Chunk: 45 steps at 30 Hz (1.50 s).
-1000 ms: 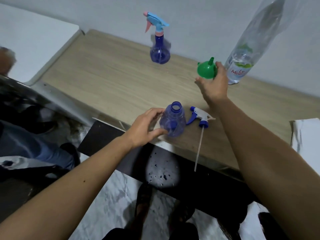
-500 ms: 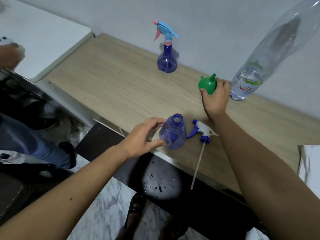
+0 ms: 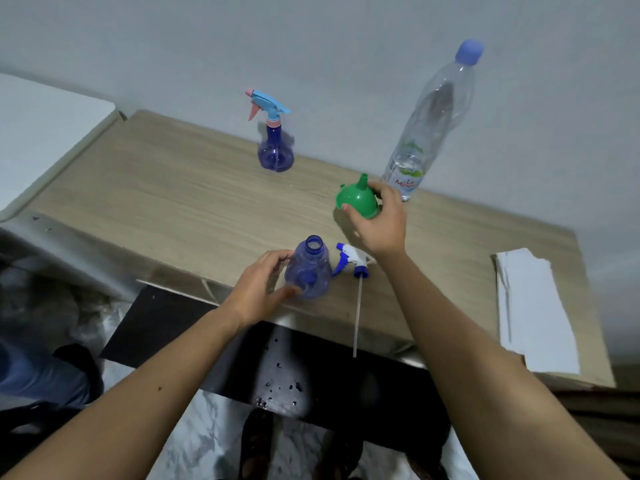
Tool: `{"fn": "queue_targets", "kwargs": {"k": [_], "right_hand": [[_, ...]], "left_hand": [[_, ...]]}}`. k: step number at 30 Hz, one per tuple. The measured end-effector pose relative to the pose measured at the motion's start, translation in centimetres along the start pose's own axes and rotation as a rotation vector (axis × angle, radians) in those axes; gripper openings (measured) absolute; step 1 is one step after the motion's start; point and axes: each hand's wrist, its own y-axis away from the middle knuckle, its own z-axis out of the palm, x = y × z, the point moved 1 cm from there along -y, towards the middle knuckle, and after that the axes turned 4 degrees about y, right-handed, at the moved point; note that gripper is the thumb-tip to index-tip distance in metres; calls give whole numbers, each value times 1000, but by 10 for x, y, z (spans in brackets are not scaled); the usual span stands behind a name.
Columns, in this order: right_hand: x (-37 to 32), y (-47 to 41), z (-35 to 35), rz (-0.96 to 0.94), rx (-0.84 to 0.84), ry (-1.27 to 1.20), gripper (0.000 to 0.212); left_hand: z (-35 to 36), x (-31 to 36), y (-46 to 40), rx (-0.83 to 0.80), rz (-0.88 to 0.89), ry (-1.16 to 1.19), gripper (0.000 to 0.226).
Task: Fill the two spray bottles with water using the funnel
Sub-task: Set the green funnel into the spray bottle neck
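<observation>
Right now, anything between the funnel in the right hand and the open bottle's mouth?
Nothing visible. The right hand holds the green funnel spout-up above the table; the open bottle, steadied by the left hand, has a bare mouth. The detached sprayer head lies beside it, off the path.

On the bench (image 3: 156, 202), the open bottle (image 3: 308, 268) stands at the front edge, its sprayer head (image 3: 353, 259) just right, the capped sprayer (image 3: 273, 147) behind, the water bottle (image 3: 429, 123) far right.
</observation>
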Motion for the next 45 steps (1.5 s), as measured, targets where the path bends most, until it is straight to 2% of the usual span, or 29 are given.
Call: {"fn": "queue_targets", "kwargs": {"k": [6, 13, 23, 28, 33, 40, 45], "right_hand": [[-29, 57, -39, -24, 30, -17, 54], [-59, 102, -70, -115, -41, -24, 48], [-97, 105, -80, -232, -242, 147, 46], [-112, 93, -83, -257, -313, 286, 64], [-131, 80, -83, -269, -315, 337, 64], [-139, 75, -74, -283, -304, 278, 81], [-137, 76, -65, -305, -290, 241, 81]], "left_hand": [[3, 2, -4, -6, 25, -47, 69], [-3, 4, -3, -51, 63, -16, 76], [-7, -1, -3, -64, 126, 62, 81], [-5, -1, -4, -75, 113, 60, 84], [-3, -2, -6, -75, 103, 57, 76], [-6, -1, -5, -95, 98, 70, 83], [-6, 0, -6, -107, 85, 63, 87]]}}
